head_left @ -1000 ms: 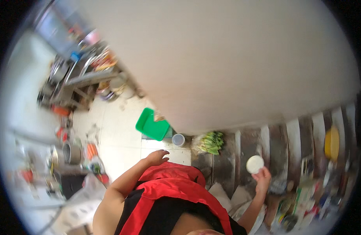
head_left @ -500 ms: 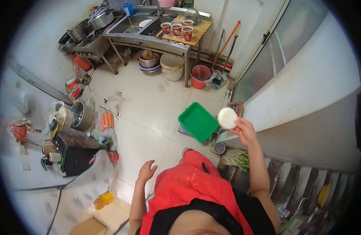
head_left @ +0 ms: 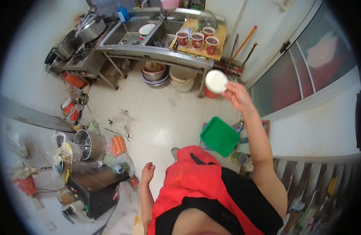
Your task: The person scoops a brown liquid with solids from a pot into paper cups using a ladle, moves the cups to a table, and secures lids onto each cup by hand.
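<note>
My right hand (head_left: 237,95) is stretched forward, its thumb and fingers pinching the edge of a round white lid (head_left: 216,81). The lid's pale, flat face is toward me, and it partly hides a red bucket (head_left: 210,93) on the floor behind it. Low at my side hangs my left hand (head_left: 148,171), fingers loosely curled and apart, holding nothing. Ahead, several red-and-white paper cups (head_left: 197,40) with dark contents stand on a wooden board (head_left: 219,29) at the right end of the sink unit. A white bowl (head_left: 146,29) sits in the sink.
A green plastic basin (head_left: 219,136) lies on the floor to my right. Left stand a black box-shaped appliance (head_left: 96,184), a steel pot (head_left: 85,144) and bagged carrots (head_left: 118,145). Pots (head_left: 90,29) crowd the stove. Basins (head_left: 154,72) and a white bucket (head_left: 183,80) sit under the sink.
I have moved forward toward the sink unit, which appears nearer. My right hand still holds the white lid, now reaching farther ahead, past the green basin. My left hand stays low and empty.
</note>
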Demonstrator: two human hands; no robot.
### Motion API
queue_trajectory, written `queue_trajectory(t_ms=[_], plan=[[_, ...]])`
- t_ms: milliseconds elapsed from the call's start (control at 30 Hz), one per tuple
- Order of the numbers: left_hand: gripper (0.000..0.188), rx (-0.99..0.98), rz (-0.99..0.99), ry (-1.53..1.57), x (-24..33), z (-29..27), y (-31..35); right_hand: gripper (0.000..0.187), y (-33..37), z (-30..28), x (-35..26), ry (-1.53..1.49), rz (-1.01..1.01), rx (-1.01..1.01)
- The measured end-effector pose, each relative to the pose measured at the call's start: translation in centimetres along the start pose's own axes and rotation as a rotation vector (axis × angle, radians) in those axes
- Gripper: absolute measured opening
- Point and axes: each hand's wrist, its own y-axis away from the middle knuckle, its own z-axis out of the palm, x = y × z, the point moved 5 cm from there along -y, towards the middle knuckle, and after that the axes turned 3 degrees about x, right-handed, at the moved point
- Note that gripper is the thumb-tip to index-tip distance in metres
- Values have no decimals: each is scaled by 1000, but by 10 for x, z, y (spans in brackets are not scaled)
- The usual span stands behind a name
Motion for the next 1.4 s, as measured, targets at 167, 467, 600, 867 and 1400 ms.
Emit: queue_trajectory(t_ms=[167, 467, 600, 867, 1400], plan=[[33, 34, -378, 5, -137, -61, -40, 21, -85, 19, -19, -66, -10, 87], [20, -407, -349, -100, -137, -76, -151, 24, -223, -21, -60, -12, -146, 373], [23, -416, -266, -94, -102, -111, -291, 27, -263, -47, -62, -11, -156, 634], [32, -109, -303, 334, 102, -174, -519, 23, -317, -78, -52, 79, -190, 806], [28, -577, 22, -474, 101, -98, -483, 24, -352, -103, -54, 241, -204, 801]])
